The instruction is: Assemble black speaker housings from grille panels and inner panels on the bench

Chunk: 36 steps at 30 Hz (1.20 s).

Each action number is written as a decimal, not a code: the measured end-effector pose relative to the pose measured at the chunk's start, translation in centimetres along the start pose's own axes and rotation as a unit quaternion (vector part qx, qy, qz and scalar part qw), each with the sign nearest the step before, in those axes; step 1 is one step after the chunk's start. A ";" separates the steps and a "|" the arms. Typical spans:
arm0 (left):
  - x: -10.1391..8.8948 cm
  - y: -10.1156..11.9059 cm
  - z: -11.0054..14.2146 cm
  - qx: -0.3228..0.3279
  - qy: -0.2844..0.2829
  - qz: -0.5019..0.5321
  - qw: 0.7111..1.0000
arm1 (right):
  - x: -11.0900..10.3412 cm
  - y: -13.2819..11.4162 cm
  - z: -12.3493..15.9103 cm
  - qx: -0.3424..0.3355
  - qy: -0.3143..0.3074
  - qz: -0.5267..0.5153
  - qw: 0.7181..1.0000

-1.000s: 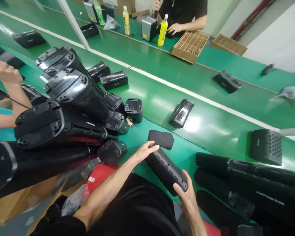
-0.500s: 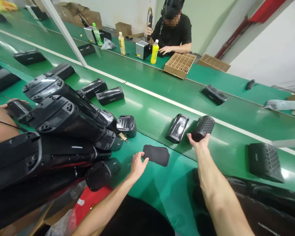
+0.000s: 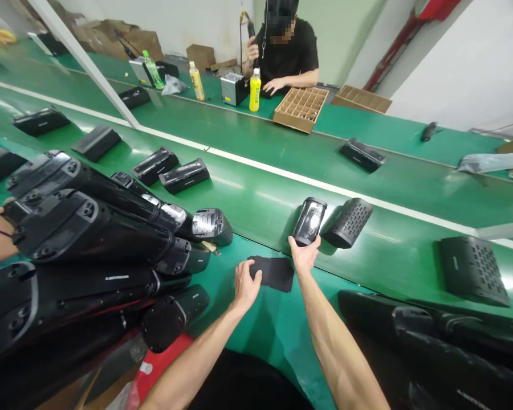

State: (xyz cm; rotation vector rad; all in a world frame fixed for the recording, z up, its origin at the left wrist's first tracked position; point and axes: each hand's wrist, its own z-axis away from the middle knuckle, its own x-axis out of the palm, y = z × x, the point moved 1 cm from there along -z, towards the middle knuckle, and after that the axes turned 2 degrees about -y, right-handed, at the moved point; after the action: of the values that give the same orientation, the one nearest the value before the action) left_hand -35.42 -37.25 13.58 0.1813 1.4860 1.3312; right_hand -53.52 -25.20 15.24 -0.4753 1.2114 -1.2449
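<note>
In the head view, a stack of black sheets point(image 3: 279, 275) lies on the near green tabletop point(image 3: 222, 310), and everything else can be placed from it. The left hand point(image 3: 246, 287) is at the left end of the stack, its fingertips on the sheets and its thumb held a little apart from them; whether it pinches a sheet cannot be told. The right hand point(image 3: 306, 255) is just beyond the stack and to its right, thumb and fingers spread around the near end of a glossy-faced black unit point(image 3: 311, 219), which it grips; whether that unit is lifted off the green belt point(image 3: 250, 213) cannot be told. Farther right of the stack, next to the gripped unit, a perforated black unit point(image 3: 351, 222) sits on the belt, and well to the stack's right is a larger box-shaped unit point(image 3: 472, 270) with rows of holes. Left of the stack, a pile of long black housings point(image 3: 111, 236) slants across the near side, while more dark housings point(image 3: 427, 347) lie to its right, toward the wearer. Far beyond the stack, a co-worker point(image 3: 293, 60) in black sits near a yellow bottle point(image 3: 255, 94) and a divided cardboard tray point(image 3: 291, 123).
</note>
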 end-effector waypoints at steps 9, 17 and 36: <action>-2.2 3.2 3.3 -0.058 -0.009 0.304 0.951 | -4.8 -2.1 2.6 0.038 -0.088 -0.190 0.977; -3.5 4.9 4.2 -0.136 -0.153 0.551 0.809 | -17.3 8.4 20.0 -0.048 -0.242 -0.211 0.946; 2.5 0.3 18.8 -0.242 -0.647 0.107 0.715 | -32.8 14.8 35.5 0.039 0.141 0.008 0.989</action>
State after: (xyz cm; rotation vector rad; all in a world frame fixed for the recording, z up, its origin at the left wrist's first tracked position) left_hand -22.36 -23.82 16.27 0.7729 -0.0999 1.2231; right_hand -10.91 -2.26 29.87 -0.2350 1.3948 -1.3721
